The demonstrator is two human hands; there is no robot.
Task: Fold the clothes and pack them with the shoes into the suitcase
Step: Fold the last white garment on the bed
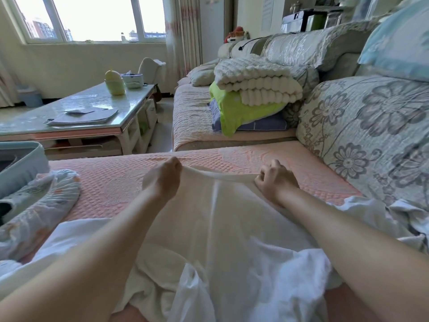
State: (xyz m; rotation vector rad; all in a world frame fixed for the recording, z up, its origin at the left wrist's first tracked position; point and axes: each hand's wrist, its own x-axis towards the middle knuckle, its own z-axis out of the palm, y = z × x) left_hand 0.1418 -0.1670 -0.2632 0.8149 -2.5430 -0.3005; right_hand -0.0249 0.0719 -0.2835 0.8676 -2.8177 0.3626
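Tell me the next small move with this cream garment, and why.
Probably lower the stretched edge flat onto the pink sofa cover. The left hand and right hand both pinch the far edge of the cream garment, taut between them, while its near part lies rumpled, so it seems not yet spread for folding.

Single head-worn wide-angle view, looking forward and down along both forearms, close over the pink sofa cover (pixel 120 180), window (pixel 92 17) ahead.
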